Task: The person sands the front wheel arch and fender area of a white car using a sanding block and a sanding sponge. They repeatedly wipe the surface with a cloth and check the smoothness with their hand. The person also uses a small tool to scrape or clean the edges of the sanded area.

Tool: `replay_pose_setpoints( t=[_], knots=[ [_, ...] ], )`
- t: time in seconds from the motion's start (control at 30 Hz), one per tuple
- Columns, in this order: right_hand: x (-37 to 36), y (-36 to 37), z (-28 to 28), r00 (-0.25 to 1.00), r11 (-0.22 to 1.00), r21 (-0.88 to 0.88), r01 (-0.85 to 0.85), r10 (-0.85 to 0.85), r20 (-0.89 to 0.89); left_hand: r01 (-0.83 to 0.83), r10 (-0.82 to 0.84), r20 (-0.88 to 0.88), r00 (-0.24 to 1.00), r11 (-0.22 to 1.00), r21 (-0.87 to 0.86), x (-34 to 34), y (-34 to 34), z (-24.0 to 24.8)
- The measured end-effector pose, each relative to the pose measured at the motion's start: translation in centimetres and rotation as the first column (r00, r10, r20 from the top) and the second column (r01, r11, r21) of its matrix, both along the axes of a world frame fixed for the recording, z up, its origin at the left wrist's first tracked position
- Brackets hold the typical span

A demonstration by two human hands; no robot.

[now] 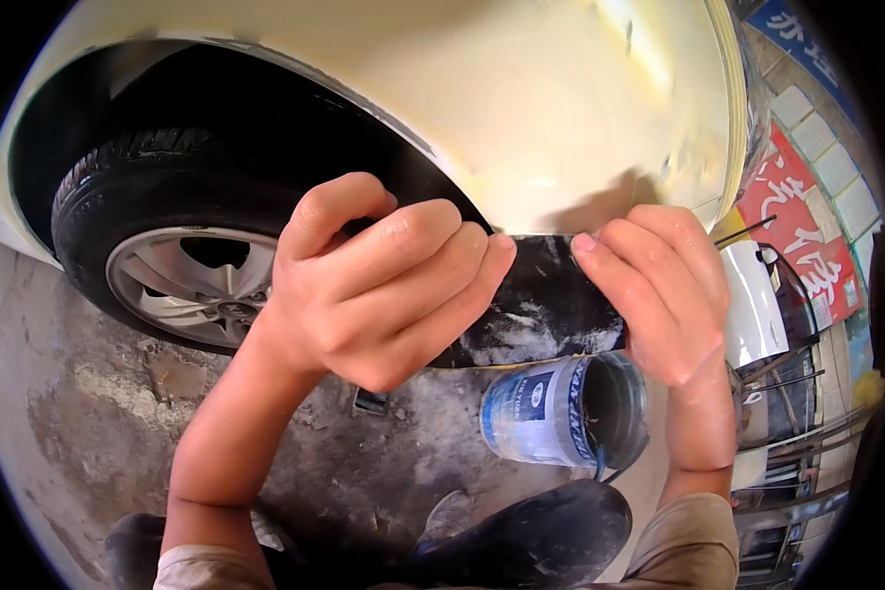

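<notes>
A cream-coloured car body panel [551,108], smooth and glossy, fills the upper middle, beside the dark wheel arch. My left hand [383,285] is in front of the arch's lower corner. Its fingers are curled closed, and anything inside them is hidden. My right hand [659,285] is at the panel's lower edge, with fingers bent and pressed together; whatever they grip cannot be made out. Between and below the hands shows a black lower trim piece [526,324], smeared with whitish dust. The fingertips of both hands are near its upper edge.
A black tyre with a silver wheel [192,280] stands at left. Below the trim, a blue and white bucket [536,411] has its dark mouth toward the right. My dark-clad knee [541,536] is near it. Rods and a red sign [806,231] are at right, above stained concrete floor [98,413].
</notes>
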State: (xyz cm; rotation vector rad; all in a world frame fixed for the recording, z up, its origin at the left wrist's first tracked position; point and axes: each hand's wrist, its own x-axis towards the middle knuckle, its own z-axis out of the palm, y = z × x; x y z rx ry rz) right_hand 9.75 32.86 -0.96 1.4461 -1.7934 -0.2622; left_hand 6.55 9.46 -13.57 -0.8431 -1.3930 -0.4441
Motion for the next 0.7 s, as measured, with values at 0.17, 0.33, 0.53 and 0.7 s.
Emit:
replay_pose_setpoints(
  t=[0.17,0.33,0.53,0.7],
  knots=[
    [0.0,-0.2,-0.4,0.998,0.999,0.015,0.037,-0.038,0.057,-0.022,0.022,-0.014,1.0,1.0,-0.001,0.0,-1.0,0.4],
    [0.2,1.0,-0.1,0.997,0.996,0.077,0.043,-0.048,0.059,0.011,-0.011,-0.015,1.0,1.0,0.018,-0.2,-0.1,0.6],
    [0.2,0.8,0.6,1.0,0.997,0.067,0.026,-0.026,0.002,0.061,-0.061,0.004,0.998,0.998,0.035,-0.4,0.8,0.3],
    [-0.4,0.3,-0.3,0.998,0.996,0.089,0.008,-0.013,0.054,-0.016,0.017,0.067,0.998,1.0,-0.026,0.6,-1.3,0.8]
  ],
)
